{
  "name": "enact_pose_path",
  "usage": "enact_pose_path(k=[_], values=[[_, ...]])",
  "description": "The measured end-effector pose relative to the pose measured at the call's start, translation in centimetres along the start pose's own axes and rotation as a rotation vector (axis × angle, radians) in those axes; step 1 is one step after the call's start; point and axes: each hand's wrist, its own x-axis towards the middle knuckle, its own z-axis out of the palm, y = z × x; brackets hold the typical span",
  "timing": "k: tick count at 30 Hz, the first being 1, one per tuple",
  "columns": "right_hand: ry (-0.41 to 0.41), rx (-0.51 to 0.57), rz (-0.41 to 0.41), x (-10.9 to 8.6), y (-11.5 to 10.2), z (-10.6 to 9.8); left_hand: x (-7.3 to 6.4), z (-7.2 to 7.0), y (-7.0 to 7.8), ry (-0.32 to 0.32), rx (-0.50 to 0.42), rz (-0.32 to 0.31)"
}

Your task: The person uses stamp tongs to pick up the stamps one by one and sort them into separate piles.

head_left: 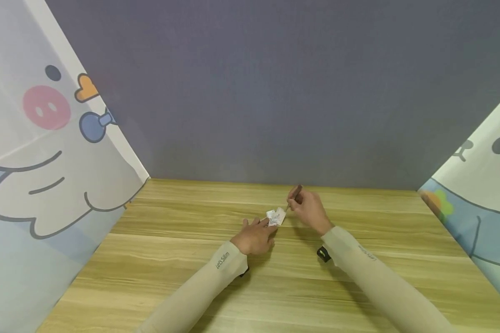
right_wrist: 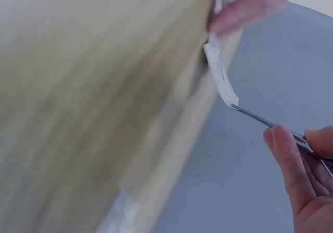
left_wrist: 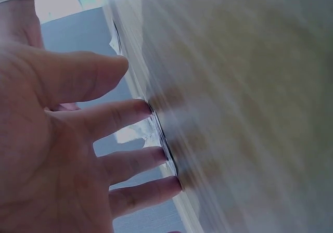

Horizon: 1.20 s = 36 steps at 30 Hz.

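A small piece of white printed paper [head_left: 280,216] lies on the wooden table, partly under my left hand. Fingertips of my left hand [head_left: 255,237] press the paper down, the fingers spread and fairly straight in the left wrist view. My right hand [head_left: 309,209] pinches a pair of tweezers [right_wrist: 255,117] between thumb and fingers. The tweezers' tips meet the edge of a lifted paper strip [right_wrist: 222,77], which bends up from the table in the right wrist view. Part of the paper is hidden beneath the left fingers.
The wood-grain table [head_left: 158,277] ends at a grey back panel [head_left: 250,92]. Cartoon-printed panels flank it at left [head_left: 8,138] and right [head_left: 491,194]. A black wrist device [head_left: 323,254] shows below the right sleeve. A blurred whitish patch [right_wrist: 119,215] appears low in the right wrist view.
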Motion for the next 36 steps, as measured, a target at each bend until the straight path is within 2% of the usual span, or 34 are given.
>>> enact_pose_path(k=[9,18,22,30,36], values=[[0.074,-0.04,-0.05,-0.7,-0.3,-4.3,0.0,0.1,0.0,0.025,-0.003,0.017],[0.09,-0.069,-0.019,-1.4,2.0,-7.7,-0.2,0.0,-0.1,0.018,0.025,0.022],[0.075,-0.109,-0.01,-1.7,3.4,-8.2,-0.3,0.0,-0.1,0.02,0.026,0.024],[0.061,-0.132,0.029,-1.9,5.7,-7.9,-0.3,-0.1,0.0,0.019,0.005,0.021],[0.068,-0.192,0.065,-1.8,6.8,-7.8,-0.3,0.0,0.0,0.023,0.023,0.025]])
